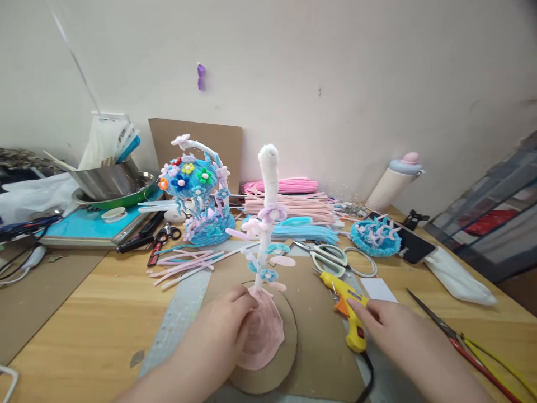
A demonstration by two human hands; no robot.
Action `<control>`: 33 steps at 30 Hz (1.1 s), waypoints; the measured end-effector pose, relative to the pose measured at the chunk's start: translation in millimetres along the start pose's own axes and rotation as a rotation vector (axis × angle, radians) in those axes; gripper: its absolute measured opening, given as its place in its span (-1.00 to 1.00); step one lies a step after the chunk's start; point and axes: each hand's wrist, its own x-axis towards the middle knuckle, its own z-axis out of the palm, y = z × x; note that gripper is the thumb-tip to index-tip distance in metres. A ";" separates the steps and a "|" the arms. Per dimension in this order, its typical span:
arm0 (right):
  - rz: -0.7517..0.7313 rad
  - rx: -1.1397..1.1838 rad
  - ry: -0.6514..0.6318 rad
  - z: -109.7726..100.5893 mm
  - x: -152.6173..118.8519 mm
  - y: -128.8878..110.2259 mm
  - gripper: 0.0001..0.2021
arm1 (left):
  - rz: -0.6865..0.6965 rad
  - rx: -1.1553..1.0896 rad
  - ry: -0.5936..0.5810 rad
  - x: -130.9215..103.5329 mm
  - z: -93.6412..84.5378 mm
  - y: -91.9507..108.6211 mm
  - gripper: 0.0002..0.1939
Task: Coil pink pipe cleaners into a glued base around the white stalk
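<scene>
A white fuzzy stem (269,173) with pink, lilac and blue flowers stands upright on a round pink base (264,336), which lies on a cardboard disc (289,350). My left hand (226,324) is closed at the foot of the stem, over the left edge of the pink base; what its fingertips grip is hidden. On the right, my right hand (390,324) is beside a yellow glue gun (354,319), its index finger stretched out to the gun near the orange trigger. The gun lies on its side, nozzle pointing to the upper left.
Behind stand a finished blue flowered piece (197,184) and bundles of pipe cleaners (289,207). White-handled scissors (329,258), a blue ring piece (376,238), a phone (413,243) and a bottle (390,182) are at the right. Red-and-yellow pliers (459,338) lie near the right edge.
</scene>
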 end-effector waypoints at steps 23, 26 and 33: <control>0.078 1.576 -0.699 9.9 2.6 -22.0 -0.84 | 0.092 0.197 0.025 27.0 36.1 -14.8 -0.61; -0.038 1.435 -0.661 8.1 6.0 -30.5 -0.80 | 0.084 0.221 0.010 28.5 37.7 -15.4 -0.62; -0.084 1.027 -0.594 24.5 4.2 -33.4 -0.53 | 0.076 0.201 -0.006 29.3 39.5 -17.6 -0.62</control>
